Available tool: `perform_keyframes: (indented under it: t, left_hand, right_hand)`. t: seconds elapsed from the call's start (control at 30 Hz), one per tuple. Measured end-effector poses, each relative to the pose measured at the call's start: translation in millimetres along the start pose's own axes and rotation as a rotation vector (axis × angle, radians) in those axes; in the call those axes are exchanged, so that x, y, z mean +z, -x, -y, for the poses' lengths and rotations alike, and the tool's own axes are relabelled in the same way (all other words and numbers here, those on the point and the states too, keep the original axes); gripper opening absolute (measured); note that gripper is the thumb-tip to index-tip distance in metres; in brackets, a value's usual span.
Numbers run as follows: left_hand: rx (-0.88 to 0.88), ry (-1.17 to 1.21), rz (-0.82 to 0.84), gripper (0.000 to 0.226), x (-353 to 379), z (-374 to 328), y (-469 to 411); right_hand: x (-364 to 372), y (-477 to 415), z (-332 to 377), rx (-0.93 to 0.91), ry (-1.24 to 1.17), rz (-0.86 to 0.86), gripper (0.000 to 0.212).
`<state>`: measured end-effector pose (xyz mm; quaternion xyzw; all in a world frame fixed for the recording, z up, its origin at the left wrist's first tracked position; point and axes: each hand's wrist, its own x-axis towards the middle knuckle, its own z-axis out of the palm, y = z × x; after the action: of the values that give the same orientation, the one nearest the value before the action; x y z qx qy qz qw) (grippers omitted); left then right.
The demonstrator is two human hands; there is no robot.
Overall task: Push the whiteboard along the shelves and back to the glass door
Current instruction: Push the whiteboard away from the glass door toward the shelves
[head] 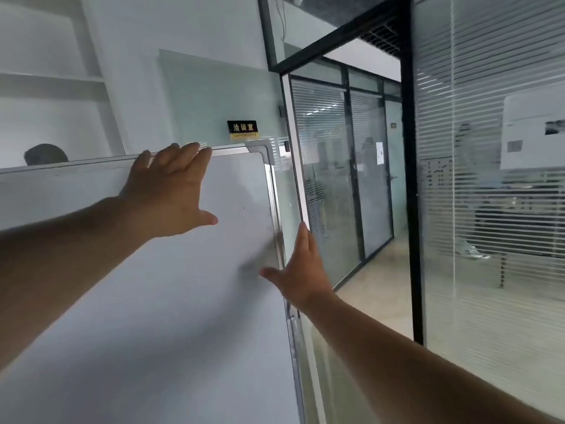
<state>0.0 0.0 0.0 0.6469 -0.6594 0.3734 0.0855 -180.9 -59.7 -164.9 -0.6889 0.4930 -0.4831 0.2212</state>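
A big whiteboard with a silver frame fills the lower left of the view. My left hand lies on its top edge, fingers hooked over the frame near the grey corner cap. My right hand holds the board's right side edge, thumb on the front face, fingers behind the frame. The open glass door stands just right of the board, its silver edge beside my right hand. White shelves are built into the wall at the upper left, behind the board.
A black sign hangs on the glass panel above the board. A person's head shows over the board's top at left. A black door frame post and glass walls with blinds stand to the right; a corridor runs beyond.
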Motion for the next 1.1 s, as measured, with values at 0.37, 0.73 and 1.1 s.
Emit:
perform_keyframes:
  t: [0.37, 0.73, 1.1]
  left_hand:
    - [-0.047, -0.115, -0.147, 0.118, 33, -5, -42]
    - [-0.065, -0.201, -0.234, 0.112, 73, 7, -73]
    - [-0.098, -0.182, -0.248, 0.109, 134, 41, -125]
  right_hand:
    - [47, -51, -25, -0.037, -0.104, -0.079, 0.117]
    - [95, -96, -32, -0.174, -0.141, -0.068, 0.103]
    - [155, -164, -36, -0.144, -0.181, -0.069, 0.100]
